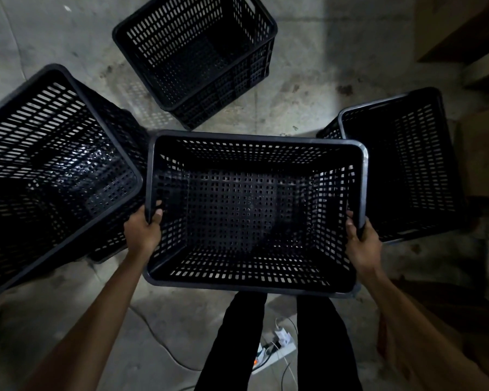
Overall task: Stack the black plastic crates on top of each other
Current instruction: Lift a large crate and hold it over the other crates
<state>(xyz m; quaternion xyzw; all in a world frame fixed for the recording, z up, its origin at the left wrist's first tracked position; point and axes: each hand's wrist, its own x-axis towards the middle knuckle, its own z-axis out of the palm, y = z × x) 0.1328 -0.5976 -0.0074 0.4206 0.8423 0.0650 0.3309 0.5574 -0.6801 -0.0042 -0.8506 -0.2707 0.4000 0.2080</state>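
Observation:
A black perforated plastic crate [254, 142] hangs in front of me, held up above my legs. My left hand [143, 228] grips its left rim and my right hand [362, 235] grips its right rim. To the left a tall stack of black crates [68, 80] rises close to the camera, its top crate open. Another black crate [268, 26] stands on the floor farther ahead. A further black crate [347, 114] sits to the right, partly hidden behind the held one.
The floor is stained concrete [308, 88]. A white power strip with plugs and cables [277, 345] lies by my feet. Brown cardboard or wooden shapes [469, 32] fill the dark right side.

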